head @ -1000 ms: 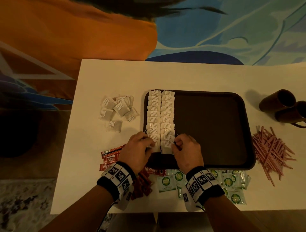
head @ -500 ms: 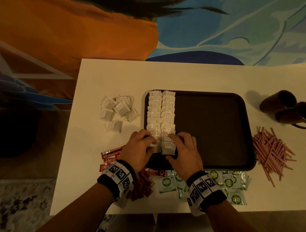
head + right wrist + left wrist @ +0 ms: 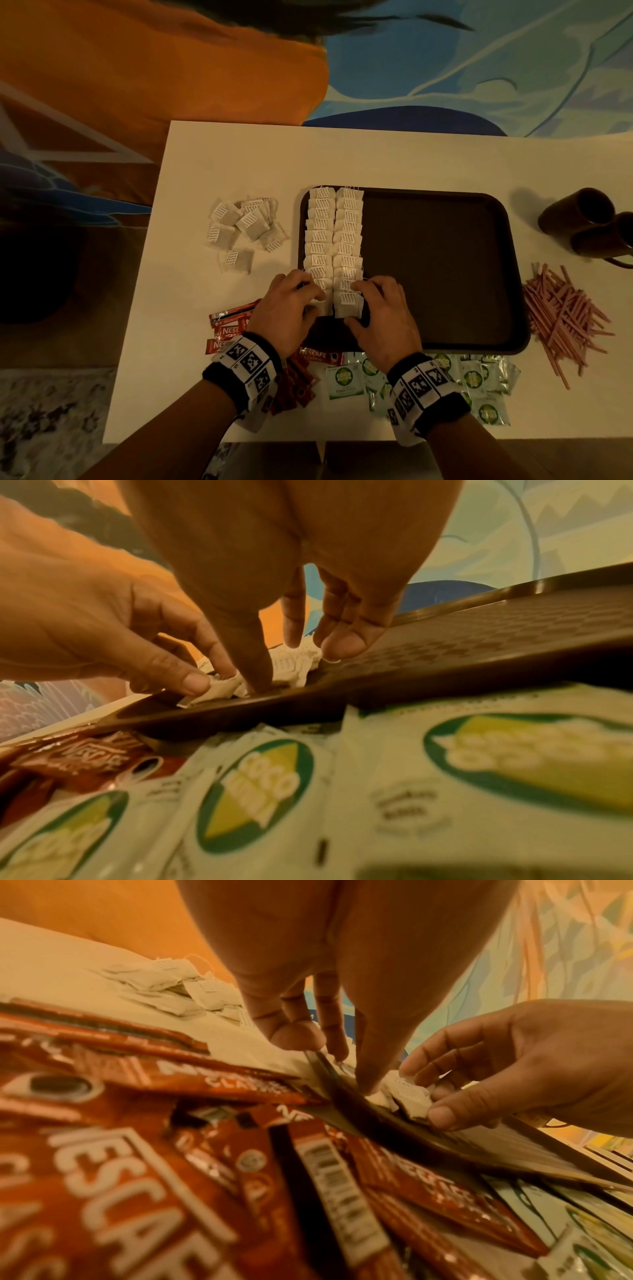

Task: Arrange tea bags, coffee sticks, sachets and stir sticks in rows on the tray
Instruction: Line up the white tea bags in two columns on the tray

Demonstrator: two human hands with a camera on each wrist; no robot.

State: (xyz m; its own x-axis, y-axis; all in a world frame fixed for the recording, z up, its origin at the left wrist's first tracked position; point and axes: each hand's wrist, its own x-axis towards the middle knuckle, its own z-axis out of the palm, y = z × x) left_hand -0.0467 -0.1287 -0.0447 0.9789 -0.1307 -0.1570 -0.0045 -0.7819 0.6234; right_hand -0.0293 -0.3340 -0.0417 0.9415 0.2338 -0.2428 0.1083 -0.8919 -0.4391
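Note:
The dark brown tray [image 3: 445, 267] carries two columns of white tea bags [image 3: 334, 233] along its left side. My left hand [image 3: 317, 301] pinches the nearest tea bag of the left column [image 3: 325, 308] between thumb and fingers. My right hand [image 3: 359, 305] holds the nearest tea bag of the right column [image 3: 347, 303] by its edges, thumb at the near edge, fingers at the far right. The left wrist view shows my right hand's fingers [image 3: 441, 1115] on that bag [image 3: 411, 1096]. In the right wrist view my left hand's thumb [image 3: 192, 683] presses a crumpled bag [image 3: 222, 688].
Loose tea bags [image 3: 243, 226] lie left of the tray. Red coffee sticks [image 3: 229, 329] and green sachets [image 3: 479, 377] lie along the table's near edge under my wrists. Pink stir sticks [image 3: 565, 315] are piled at the right, with two dark mugs [image 3: 582, 222] behind them.
Both hands have gone from curled fists to spread fingers around the two nearest tea bags, which now lie flat at the near end of the columns.

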